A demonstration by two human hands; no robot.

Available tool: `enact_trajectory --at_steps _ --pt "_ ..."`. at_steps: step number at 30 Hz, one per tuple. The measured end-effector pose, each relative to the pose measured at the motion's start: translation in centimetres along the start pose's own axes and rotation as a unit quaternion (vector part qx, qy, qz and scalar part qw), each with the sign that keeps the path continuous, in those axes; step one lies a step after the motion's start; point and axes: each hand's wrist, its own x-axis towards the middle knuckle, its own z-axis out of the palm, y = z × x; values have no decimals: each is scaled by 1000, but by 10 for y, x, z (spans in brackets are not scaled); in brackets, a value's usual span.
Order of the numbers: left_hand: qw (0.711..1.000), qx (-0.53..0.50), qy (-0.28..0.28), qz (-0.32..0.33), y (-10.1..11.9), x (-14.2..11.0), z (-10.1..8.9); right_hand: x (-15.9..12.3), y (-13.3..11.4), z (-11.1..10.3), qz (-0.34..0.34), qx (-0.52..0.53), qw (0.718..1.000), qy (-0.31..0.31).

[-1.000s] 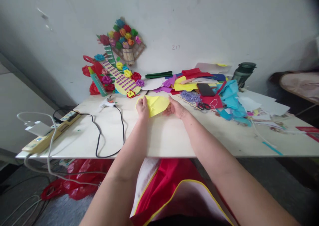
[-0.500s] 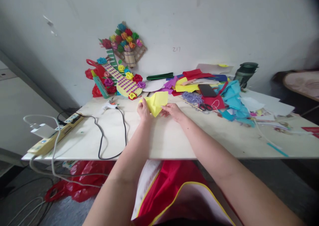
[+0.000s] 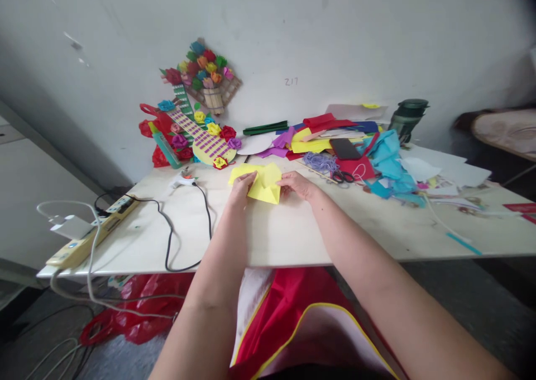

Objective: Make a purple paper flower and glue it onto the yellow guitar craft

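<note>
A piece of yellow paper with creases is stretched between my two hands, just above the white table. My left hand pinches it from the left, thumb on top, and part of the sheet sticks out beyond that hand. On the other side my right hand grips the right edge between thumb and fingers. Behind the paper lies a guitar-shaped craft trimmed with paper flowers. A white glue gun with a black cord rests to the left of my left hand.
A yellow power strip with cords lies along the table's left side. Toward the right are scissors, purple yarn, a phone, blue crepe paper and a dark bottle. A green glue bottle leans at the back left.
The yellow paper has been turned and spread wider between my hands, its lower point now shifted to the right. Both hands keep hold of it. The view has shifted slightly.
</note>
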Motion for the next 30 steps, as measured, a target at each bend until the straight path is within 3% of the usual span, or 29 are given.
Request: enact_trajectory --at_steps 2,10,18,30 --pt "1000 -11 -17 -8 -1 -1 1 0 0 -1 7 1 1000 4" --pt "1000 17 13 4 3 -4 5 1 -2 2 -13 1 994 108" --pt "999 16 -38 10 6 -9 5 3 2 -3 -23 9 996 85" --pt "998 -15 -62 -4 7 -8 3 4 2 -5 -56 29 994 89"
